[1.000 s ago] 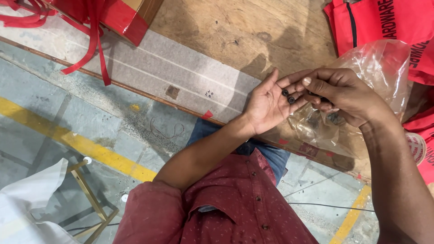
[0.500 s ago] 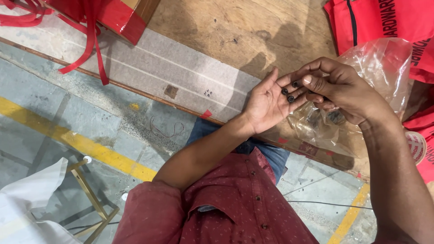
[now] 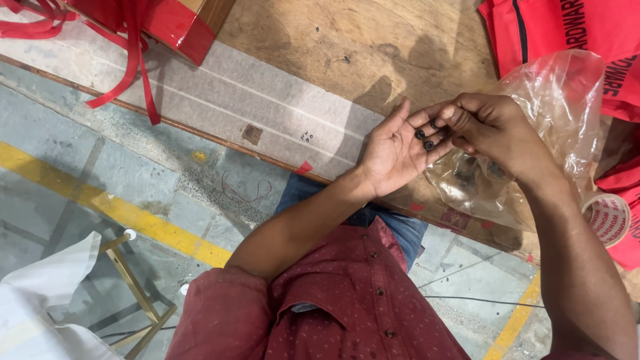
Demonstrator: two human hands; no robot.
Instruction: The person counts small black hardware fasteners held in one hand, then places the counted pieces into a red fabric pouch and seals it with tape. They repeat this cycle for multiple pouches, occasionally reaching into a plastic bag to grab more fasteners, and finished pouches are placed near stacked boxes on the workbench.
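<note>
- Holding its palm up and fingers spread, the left hand [image 3: 395, 150] grasps nothing; it serves as a shallow tray, with two small dark round pieces [image 3: 425, 139] lying on its fingers near the tips.
- Keeping that palm level and slightly cupped looks like the way to do this well, since such small round pieces would likely roll off a tilted hand.
- Just to the right, the right hand [image 3: 497, 130] meets the left fingertips, its thumb and fingers pinched together right at the pieces; whether it has one between them I cannot tell.
- A light pinch on one piece at a time, done low over the open palm, seems the safest handling.
- Under and behind the right hand lies a clear plastic bag [image 3: 533, 133], crumpled, with a few more dark bits showing dimly through it.
- Farther right, a roll of tape [image 3: 610, 219] sits at the edge by the right forearm, and red fabric bags [image 3: 567, 33] lie above.
- The work surface is a worn wooden table [image 3: 347, 40] with a pale strip along its near edge; a red box [image 3: 167, 23] with loose red ribbon sits at its far left.
- Below is a grey tiled floor [image 3: 60, 147] crossed by a yellow line, with a thin metal frame and white sheeting at lower left.
</note>
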